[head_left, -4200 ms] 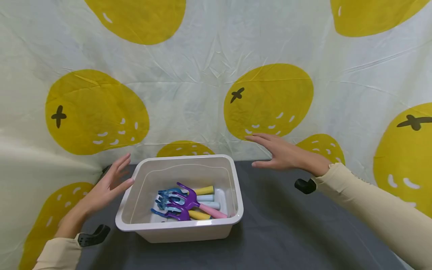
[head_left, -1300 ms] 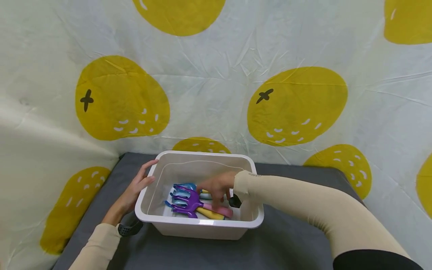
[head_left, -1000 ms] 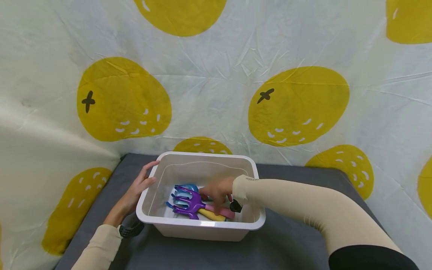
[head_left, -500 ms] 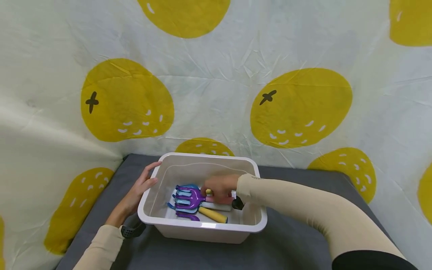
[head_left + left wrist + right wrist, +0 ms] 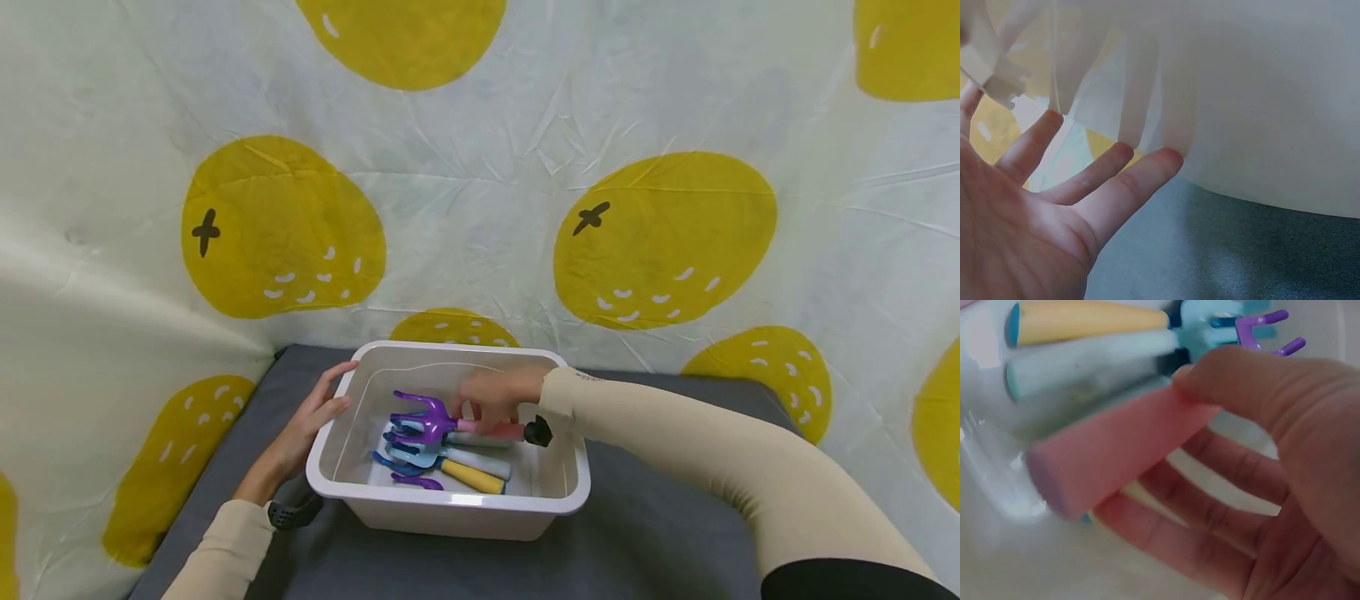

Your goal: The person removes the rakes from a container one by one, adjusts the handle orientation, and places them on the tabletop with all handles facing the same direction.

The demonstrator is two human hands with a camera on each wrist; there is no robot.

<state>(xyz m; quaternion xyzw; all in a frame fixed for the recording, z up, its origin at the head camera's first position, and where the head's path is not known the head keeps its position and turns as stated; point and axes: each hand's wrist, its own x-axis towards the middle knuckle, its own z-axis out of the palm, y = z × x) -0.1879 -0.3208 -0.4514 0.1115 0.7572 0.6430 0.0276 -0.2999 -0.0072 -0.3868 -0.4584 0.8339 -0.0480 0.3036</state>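
My right hand (image 5: 498, 396), reaching into the beige plastic tub (image 5: 450, 498), pinches the pink handle (image 5: 1116, 450) of a purple hand rake (image 5: 429, 421) between thumb and fingers. That rake lies over other rakes, its tines pointing left. Below it are a light-blue rake (image 5: 476, 461) and a yellow-handled rake (image 5: 474, 477). Part of another purple rake (image 5: 417, 482) shows at the front wall; the rest is hidden. My left hand (image 5: 300, 429) touches the tub's left rim; in the left wrist view straight fingertips (image 5: 1169, 162) meet its outer wall.
The tub stands on a table with a dark grey cloth (image 5: 360, 558). Behind it hangs a pale curtain (image 5: 465, 242) printed with yellow fruit, close to the table's back edge. Black wrist devices (image 5: 296, 510) sit on both wrists.
My right hand went into the tub, took hold of the purple rake's pink handle and shifted the rake slightly up and back, uncovering the light-blue one. My left hand came to the rim and stays there.
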